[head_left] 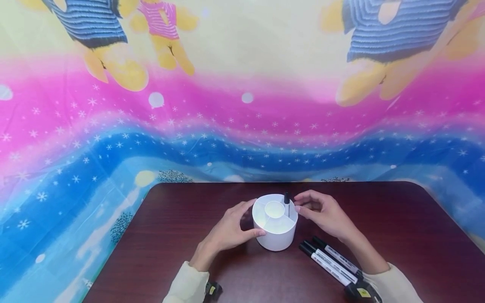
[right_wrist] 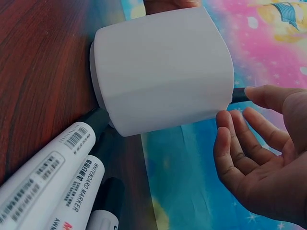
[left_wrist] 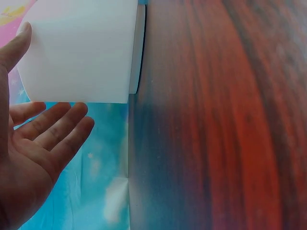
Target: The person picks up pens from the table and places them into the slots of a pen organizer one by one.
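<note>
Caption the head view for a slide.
Left hand and right hand flank a white organizer holding one marker; three more markers lie on the table.

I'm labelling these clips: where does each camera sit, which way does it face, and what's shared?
Head: on the head, facing forward and down at the pen holder, loose markers, table and cloth; left hand, right hand and sleeves show.
Left wrist: on that wrist, facing past the left hand toward the pen holder's side; its palm, thumb and fingers show.
Right wrist: on that wrist, facing past the right hand toward the pen holder; part of the left hand shows at the top.
Shared by head and right wrist: loose markers, both hands.
</note>
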The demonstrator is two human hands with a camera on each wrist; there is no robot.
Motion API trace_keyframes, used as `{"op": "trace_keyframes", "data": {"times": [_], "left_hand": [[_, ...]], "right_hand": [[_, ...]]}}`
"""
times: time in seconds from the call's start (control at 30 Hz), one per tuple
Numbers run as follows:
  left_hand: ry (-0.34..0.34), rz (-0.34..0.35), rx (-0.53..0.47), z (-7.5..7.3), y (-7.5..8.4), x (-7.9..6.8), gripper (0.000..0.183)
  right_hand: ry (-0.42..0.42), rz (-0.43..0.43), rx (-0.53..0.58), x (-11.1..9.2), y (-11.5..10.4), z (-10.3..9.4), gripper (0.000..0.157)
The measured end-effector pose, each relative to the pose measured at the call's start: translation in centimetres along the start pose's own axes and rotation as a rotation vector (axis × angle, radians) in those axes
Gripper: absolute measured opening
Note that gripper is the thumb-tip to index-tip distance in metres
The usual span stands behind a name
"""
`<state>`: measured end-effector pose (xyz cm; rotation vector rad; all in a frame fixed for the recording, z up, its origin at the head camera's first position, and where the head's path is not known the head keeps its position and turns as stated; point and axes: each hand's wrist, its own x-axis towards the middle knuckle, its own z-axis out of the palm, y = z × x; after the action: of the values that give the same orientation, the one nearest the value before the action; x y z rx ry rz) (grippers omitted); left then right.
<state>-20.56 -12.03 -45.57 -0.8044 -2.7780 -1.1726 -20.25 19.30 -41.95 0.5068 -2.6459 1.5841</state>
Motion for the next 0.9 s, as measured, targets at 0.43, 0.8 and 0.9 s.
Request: {"op": "trace_keyframes", "data": {"times": [0.43, 0.8, 0.9], "left_hand": [[-0.001, -0.026, 0.015, 0.0, 0.1, -0.1, 0.094], [-0.001, -0.020, 0.012, 0.0, 0.0, -0.1, 0.093], [0.002, -0.002, 0.013, 0.0, 0.0, -0.1, 0.093]], "right_hand": [[-0.019, -0.010, 0.023, 0.1, 0.0, -0.4, 0.031], [-0.096, -0.005, 0.113, -0.1, 0.4, -1.3, 0.040], [-0.117, 0.008, 0.129, -0.5, 0.7, -1.9, 0.044]]}}
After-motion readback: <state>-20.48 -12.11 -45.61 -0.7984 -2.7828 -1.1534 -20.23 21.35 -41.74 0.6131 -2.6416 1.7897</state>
